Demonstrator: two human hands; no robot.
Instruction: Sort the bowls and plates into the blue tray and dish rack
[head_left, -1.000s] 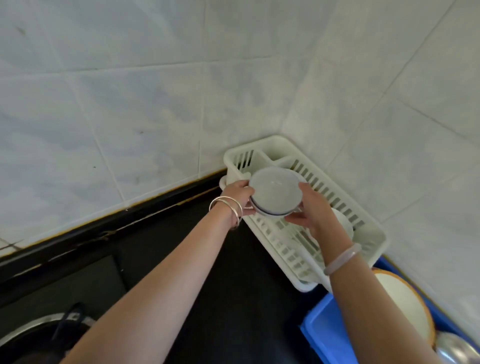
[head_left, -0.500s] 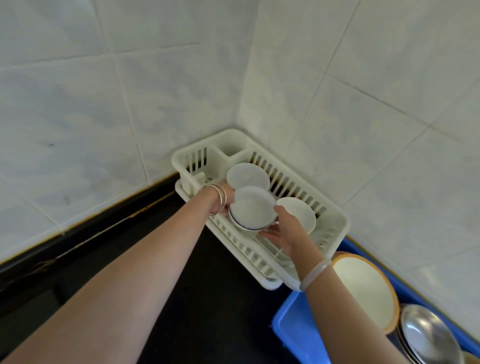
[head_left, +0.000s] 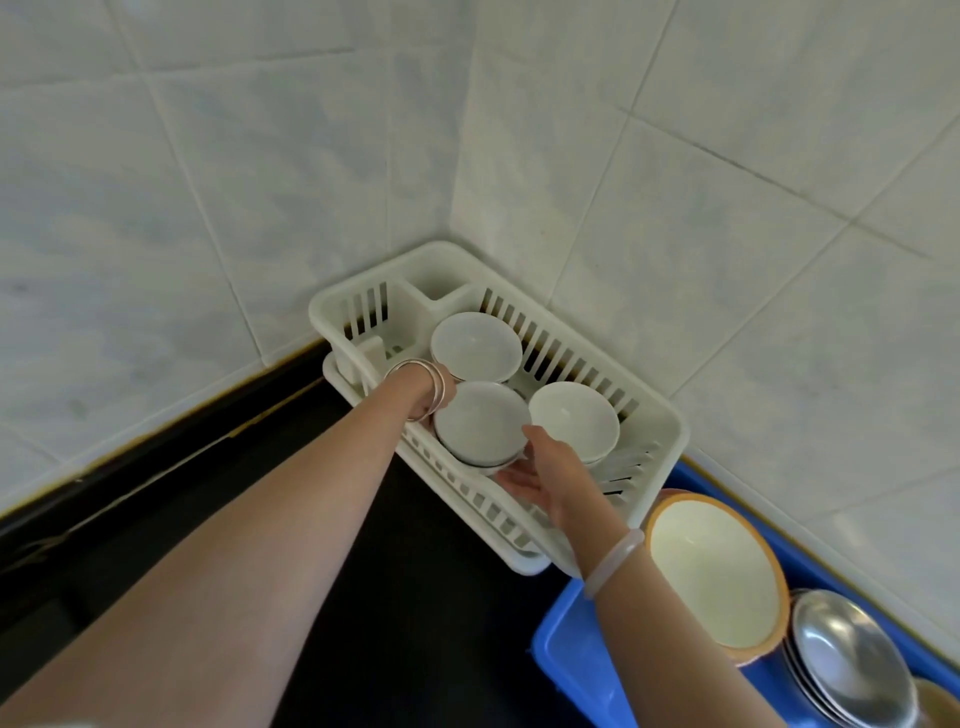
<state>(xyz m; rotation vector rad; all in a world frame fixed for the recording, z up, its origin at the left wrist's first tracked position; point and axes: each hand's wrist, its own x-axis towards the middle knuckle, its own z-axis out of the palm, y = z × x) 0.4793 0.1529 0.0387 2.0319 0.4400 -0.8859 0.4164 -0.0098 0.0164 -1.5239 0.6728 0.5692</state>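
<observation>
Both hands cup the bowl (head_left: 480, 423) low in the rack (head_left: 660, 415), left hand (head_left: 439, 397) mostly hidden behind its far-left rim, right hand (head_left: 540, 475) spread under the near rim, neighbouring bowls just beyond.

Soft even daylight, faint shadows, sharp focus (wide-angle bending at edges).

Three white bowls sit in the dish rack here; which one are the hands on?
The front bowl, nearest the camera: left hand and right hand flank it. The back bowl and right bowl stand untouched.
</observation>
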